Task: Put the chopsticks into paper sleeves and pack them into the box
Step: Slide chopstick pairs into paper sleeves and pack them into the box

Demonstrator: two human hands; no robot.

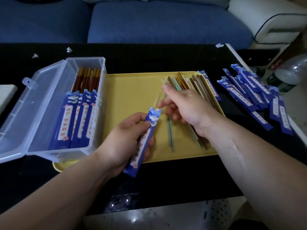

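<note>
Sleeve in left hand, pale chopsticks pinched in right hand, over yellow tray beside box.

Left hand, right hand bare; forearms bare to frame edge.

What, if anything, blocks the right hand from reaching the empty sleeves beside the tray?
Probably nothing, so yes: the sleeves lie uncovered nearby, though the right hand pinches pale chopsticks.

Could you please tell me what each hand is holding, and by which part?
The left hand grips a blue paper sleeve around its middle. The right hand pinches pale chopsticks along their shaft, lower tips at the sleeve's open end.
</note>
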